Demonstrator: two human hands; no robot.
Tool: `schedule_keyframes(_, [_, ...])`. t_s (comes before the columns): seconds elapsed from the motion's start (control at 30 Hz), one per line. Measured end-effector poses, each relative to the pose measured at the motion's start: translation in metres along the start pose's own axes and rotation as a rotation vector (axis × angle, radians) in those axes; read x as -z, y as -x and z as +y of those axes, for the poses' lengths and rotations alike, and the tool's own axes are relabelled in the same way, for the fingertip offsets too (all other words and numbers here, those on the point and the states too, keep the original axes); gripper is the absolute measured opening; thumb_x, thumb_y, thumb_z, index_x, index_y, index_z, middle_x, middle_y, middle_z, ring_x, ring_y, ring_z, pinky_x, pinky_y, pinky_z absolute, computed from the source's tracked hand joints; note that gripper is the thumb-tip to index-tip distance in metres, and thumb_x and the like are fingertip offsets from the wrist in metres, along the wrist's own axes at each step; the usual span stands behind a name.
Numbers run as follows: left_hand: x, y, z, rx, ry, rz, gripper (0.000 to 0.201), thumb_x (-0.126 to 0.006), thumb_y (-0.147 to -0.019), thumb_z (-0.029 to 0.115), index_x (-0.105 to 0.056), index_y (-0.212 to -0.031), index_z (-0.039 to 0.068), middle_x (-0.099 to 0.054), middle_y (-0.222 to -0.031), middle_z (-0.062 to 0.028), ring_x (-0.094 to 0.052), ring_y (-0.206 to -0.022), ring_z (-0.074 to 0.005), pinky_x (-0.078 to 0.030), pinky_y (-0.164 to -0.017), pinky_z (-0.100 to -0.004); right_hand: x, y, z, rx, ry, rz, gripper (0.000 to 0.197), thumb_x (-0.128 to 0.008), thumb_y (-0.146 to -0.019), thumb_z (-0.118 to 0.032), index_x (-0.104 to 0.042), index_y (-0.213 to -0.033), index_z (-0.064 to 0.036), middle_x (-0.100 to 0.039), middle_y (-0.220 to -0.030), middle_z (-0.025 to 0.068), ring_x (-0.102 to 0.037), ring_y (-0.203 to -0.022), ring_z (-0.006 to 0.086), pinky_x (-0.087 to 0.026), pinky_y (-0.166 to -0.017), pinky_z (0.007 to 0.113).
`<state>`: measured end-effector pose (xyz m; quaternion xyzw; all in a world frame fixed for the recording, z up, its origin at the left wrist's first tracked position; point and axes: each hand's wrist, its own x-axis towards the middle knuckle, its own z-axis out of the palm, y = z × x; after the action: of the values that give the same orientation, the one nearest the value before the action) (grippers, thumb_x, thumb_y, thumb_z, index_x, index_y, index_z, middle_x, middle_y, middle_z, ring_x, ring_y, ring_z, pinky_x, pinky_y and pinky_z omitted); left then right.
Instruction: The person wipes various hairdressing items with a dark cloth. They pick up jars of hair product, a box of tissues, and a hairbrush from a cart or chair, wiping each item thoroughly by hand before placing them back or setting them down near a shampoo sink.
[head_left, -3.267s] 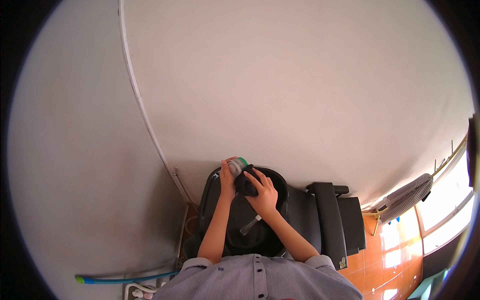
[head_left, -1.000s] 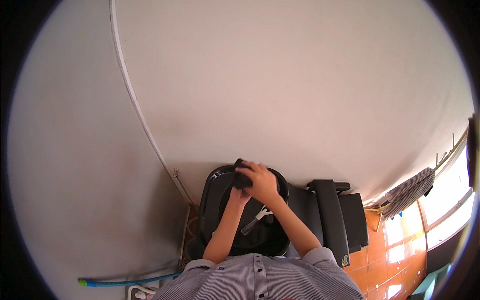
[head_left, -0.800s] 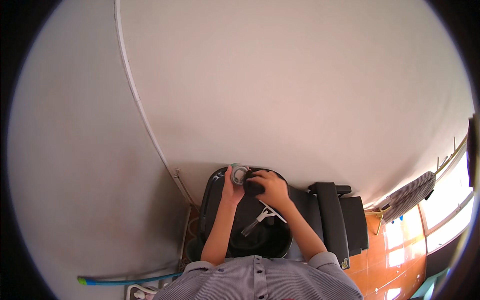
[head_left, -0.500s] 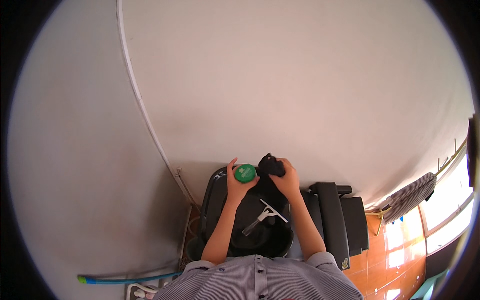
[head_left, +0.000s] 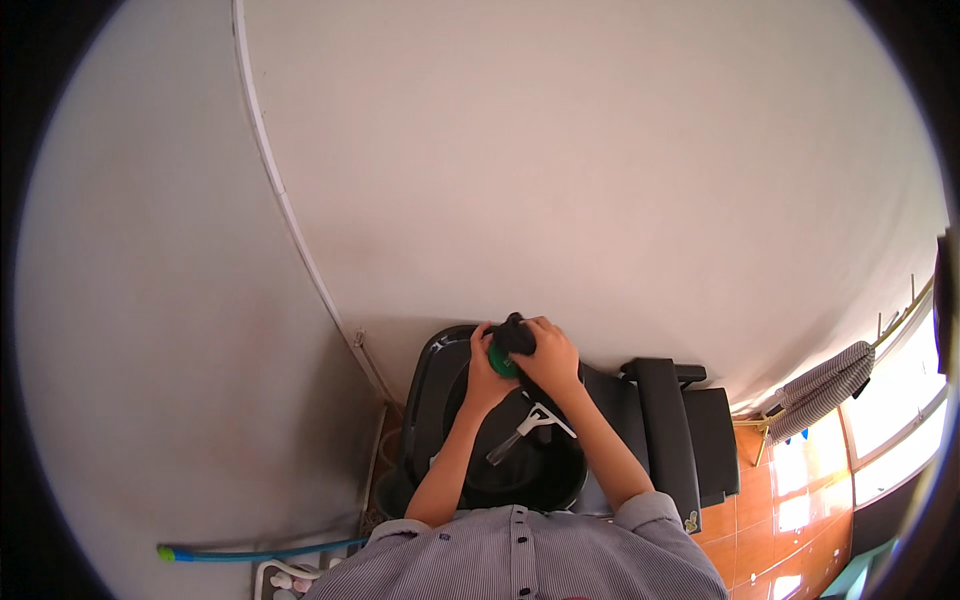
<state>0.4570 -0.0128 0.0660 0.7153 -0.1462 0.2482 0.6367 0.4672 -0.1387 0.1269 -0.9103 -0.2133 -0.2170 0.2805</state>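
Over the far part of a black wash basin (head_left: 422,385), my left hand (head_left: 482,382) is closed around a round container with a green top (head_left: 500,365). My right hand (head_left: 553,358) grips a bunched black cloth (head_left: 514,336). The cloth lies against the green top and covers much of it. Inside the basin, below both hands, lies a small squeegee (head_left: 537,421) with a white head and a clear handle. My right forearm passes close to its blade end.
A black padded chair (head_left: 665,430) adjoins the basin on the right. Walls (head_left: 600,180) stand behind and to the left. A blue tube with a green end (head_left: 260,554) is at lower left. Striped cloth (head_left: 825,392) hangs on a rack at right, above orange floor tiles (head_left: 755,500).
My right hand has moved left with the black cloth, from beside the green-topped container onto it. My left hand has shifted slightly right and nearer with the container.
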Motion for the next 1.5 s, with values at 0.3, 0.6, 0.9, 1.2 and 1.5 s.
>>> schedule_keyframes(0.3, [0.027,0.015,-0.019,-0.054,-0.140,0.120,0.082,-0.075,-0.060,0.002,-0.028,-0.128,0.004,-0.052,-0.108,-0.0108,-0.053,-0.100,-0.0226,-0.041,-0.090,-0.0342,-0.004,0.047,-0.033,0.087,-0.025,0.025,0.059,-0.075,-0.054,-0.014,-0.059,-0.110,-0.0208,-0.056,-0.106,0.0035,-0.056,-0.092,0.0247,-0.051,-0.072,0.035])
schedule_keyframes(0.6, [0.025,0.064,0.003,0.108,-0.145,0.207,0.085,-0.077,-0.059,0.001,-0.028,-0.128,0.008,-0.050,-0.115,-0.0090,-0.050,-0.107,-0.0244,-0.040,-0.093,-0.0359,-0.028,0.033,-0.029,0.013,-0.137,-0.063,0.045,-0.074,-0.055,-0.015,-0.063,-0.099,-0.0120,-0.058,-0.100,0.0015,-0.058,-0.089,0.0234,-0.050,-0.073,0.035])
schedule_keyframes(0.9, [0.058,0.160,0.009,0.165,-0.417,0.752,0.076,-0.074,-0.058,-0.003,-0.033,-0.121,0.006,-0.049,-0.111,-0.0126,-0.050,-0.103,-0.0244,-0.039,-0.091,-0.0354,-0.053,0.097,-0.042,0.211,-0.519,-0.394,0.046,-0.074,-0.059,-0.012,-0.059,-0.101,-0.0039,-0.059,-0.104,0.0092,-0.057,-0.095,0.0322,-0.047,-0.081,0.036])
schedule_keyframes(1.2, [0.033,0.281,0.051,0.405,-0.509,1.105,0.065,-0.080,-0.062,0.012,-0.037,-0.111,0.004,-0.049,-0.105,-0.0113,-0.050,-0.097,-0.0200,-0.042,-0.085,-0.0335,-0.134,0.158,-0.046,0.237,-0.789,-0.639,0.059,-0.070,-0.067,-0.015,-0.048,-0.119,0.0000,-0.040,-0.121,0.0196,-0.043,-0.111,0.0366,-0.039,-0.091,0.039])
schedule_keyframes(1.5, [0.001,0.323,0.058,0.462,-0.576,1.124,0.064,-0.080,-0.063,0.014,-0.038,-0.111,0.003,-0.048,-0.101,-0.0105,-0.051,-0.094,-0.0201,-0.043,-0.082,-0.0318,-0.191,0.216,-0.049,0.580,-0.257,-0.819,0.081,-0.069,-0.068,-0.013,-0.028,-0.138,-0.0191,-0.026,-0.140,0.0102,-0.034,-0.118,0.0386,-0.036,-0.095,0.046])
